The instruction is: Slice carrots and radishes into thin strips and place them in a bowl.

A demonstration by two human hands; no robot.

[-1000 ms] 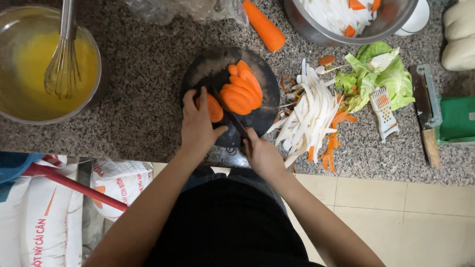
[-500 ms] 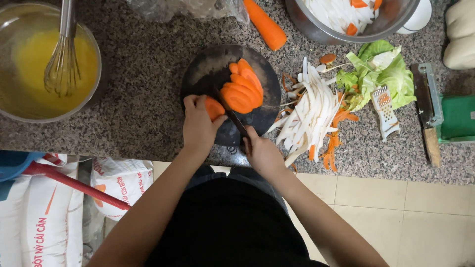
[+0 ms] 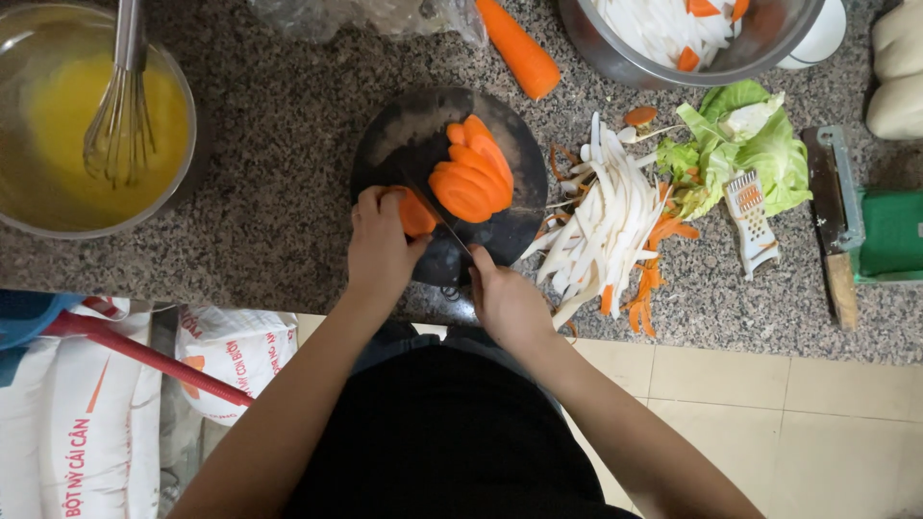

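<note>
Left grip (image 3: pixel 380 252) is pinching the carrot stub (image 3: pixel 415 213); right grip (image 3: pixel 507 306) is clasping the knife (image 3: pixel 437 213). Slice pile (image 3: pixel 471 181) is stacking on the board (image 3: pixel 404 135); stub mostly cut, whole carrot (image 3: pixel 519 48) untouched.

Left hand (image 3: pixel 377 252) hides most of the carrot piece (image 3: pixel 416 213).

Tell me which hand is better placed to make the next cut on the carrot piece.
The right hand. It grips the knife, whose blade lies beside the carrot piece on the round board. The left hand holds that piece.
</note>
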